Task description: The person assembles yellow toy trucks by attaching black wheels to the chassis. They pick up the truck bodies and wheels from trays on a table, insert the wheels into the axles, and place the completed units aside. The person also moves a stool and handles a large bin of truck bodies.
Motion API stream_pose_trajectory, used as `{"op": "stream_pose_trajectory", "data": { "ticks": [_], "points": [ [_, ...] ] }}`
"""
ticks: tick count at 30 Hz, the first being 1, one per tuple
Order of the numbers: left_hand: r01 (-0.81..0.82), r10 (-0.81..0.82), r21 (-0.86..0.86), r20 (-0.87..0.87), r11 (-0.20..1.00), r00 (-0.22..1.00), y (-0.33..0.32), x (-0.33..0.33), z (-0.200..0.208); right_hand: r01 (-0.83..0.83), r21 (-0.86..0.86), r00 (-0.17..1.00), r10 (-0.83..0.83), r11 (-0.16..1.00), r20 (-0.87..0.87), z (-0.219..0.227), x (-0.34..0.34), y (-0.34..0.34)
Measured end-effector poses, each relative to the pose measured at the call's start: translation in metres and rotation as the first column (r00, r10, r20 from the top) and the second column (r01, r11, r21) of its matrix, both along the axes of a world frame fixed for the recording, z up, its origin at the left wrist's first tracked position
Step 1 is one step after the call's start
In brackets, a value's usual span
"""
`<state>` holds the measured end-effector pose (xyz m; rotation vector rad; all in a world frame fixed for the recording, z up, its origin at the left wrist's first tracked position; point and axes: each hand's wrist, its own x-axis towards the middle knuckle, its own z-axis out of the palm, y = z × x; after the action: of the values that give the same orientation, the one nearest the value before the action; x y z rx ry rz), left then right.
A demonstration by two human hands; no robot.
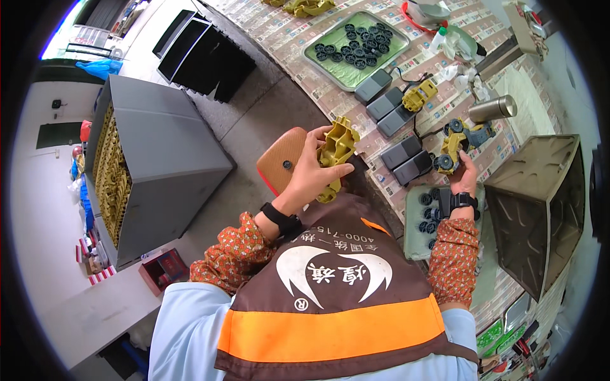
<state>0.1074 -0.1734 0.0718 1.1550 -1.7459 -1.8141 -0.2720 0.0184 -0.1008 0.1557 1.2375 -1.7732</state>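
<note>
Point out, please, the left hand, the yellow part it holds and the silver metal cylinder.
Left hand [309, 173]: head view, back of the hand.
Yellow part [338, 143]: head view, its upper section.
Silver metal cylinder [491, 109]: head view, middle of its side.

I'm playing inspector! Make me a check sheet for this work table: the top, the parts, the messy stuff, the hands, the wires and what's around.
Surface: table with a patterned cover.
Parts: hollow yellow shell; yellow wheeled piece; black wheels in the green tray, and more wheels in the pale tray.
Clutter: metal cylinder lying on its side, dark grey blocks.
Hands: left hand holds the shell; right hand grips the wheeled piece.
Wires: dark cord near the blocks; its ends can't be traced.
Surroundings: big grey bin of yellow parts, stool seat, brown crate.
</note>
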Motion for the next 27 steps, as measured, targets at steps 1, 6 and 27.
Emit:
{"op": "stream_pose_trajectory", "data": {
  "ticks": [1,6,27],
  "points": [
    [0.005,-0.005,-0.003,0.008,1.000,1.000,-0.002,0.002,0.005,0.008,0.023,1.000,-0.008,1.000,-0.016,-0.002,0.001,-0.001],
    [0.002,0.005,-0.136,0.051,0.991,0.999,-0.011,0.017,-0.010,0.017,0.188,0.987,0.013,0.982,-0.161,-0.002,-0.003,-0.012],
    [-0.031,0.037,0.153,-0.036,0.988,0.999,-0.011,0.051,-0.011,0.429,0.744,0.221,0.739,0.512,-0.636,-0.020,-0.006,-0.035]
  ]
}}
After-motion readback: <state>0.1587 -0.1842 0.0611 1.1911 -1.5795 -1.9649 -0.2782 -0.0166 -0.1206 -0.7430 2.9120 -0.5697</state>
